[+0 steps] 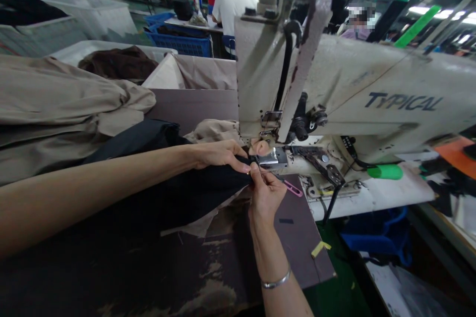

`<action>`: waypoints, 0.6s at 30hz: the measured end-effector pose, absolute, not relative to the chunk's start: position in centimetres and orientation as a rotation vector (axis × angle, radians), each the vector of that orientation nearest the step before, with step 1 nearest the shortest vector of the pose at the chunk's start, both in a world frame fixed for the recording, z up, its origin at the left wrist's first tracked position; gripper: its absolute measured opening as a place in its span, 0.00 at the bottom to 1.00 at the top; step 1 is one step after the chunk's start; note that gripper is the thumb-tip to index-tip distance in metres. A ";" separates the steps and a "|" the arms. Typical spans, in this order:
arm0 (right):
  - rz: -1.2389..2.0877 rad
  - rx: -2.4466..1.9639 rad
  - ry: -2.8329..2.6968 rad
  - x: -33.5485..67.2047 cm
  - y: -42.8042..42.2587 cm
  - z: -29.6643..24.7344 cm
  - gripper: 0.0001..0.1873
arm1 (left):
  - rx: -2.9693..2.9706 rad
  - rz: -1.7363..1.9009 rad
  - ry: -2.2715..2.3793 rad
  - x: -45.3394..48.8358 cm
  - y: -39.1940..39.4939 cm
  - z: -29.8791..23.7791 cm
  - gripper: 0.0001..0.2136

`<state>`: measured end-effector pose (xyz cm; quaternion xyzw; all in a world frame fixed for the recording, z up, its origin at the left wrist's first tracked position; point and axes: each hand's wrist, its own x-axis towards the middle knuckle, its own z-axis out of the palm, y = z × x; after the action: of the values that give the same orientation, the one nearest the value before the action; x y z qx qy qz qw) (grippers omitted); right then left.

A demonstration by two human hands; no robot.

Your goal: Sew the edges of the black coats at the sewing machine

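A scuffed dark brown bench [301,252] in a garment workshop runs beneath the work. Nearest, the right hand [266,195], with one thin silver bangle [275,281] on its wrist, pinches a fold of soft black cloth [201,193] narrowly between thumb and fingers. The left hand [219,156] curls over the same cloth, gripping it close to its edge. The cloth reaches the metal presser foot [271,158] of a cream industrial sewing machine [372,74] marked TYPICAL, with a bunched beige fabric [213,131] just behind it. One small pink plastic piece [293,188] sits just beside the right hand. Left of the hands lies a heap of khaki garments [55,104]. Farther off are one blue plastic crate [182,44] and two co-workers, one in a white shirt [234,7] and one in a mauve top [355,32].
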<state>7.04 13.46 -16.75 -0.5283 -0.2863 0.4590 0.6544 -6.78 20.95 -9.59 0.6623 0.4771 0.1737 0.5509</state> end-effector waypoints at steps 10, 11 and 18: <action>1.327 -1.128 -0.615 8.1 13.2 -14.7 0.19 | 1.186 0.172 0.926 -7.4 22.4 -10.5 0.18; 1.361 -1.132 -0.612 8.3 13.1 -14.5 0.19 | 1.173 0.168 0.932 -7.4 22.4 -10.5 0.17; 1.525 -1.196 -0.623 9.7 12.9 -13.5 0.18 | 1.122 0.194 0.982 -7.2 22.7 -10.0 0.16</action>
<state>9.66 12.87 -13.53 -0.4999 -0.2603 0.6376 0.5252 -7.15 22.67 -9.96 0.5095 0.4460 0.0879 0.7306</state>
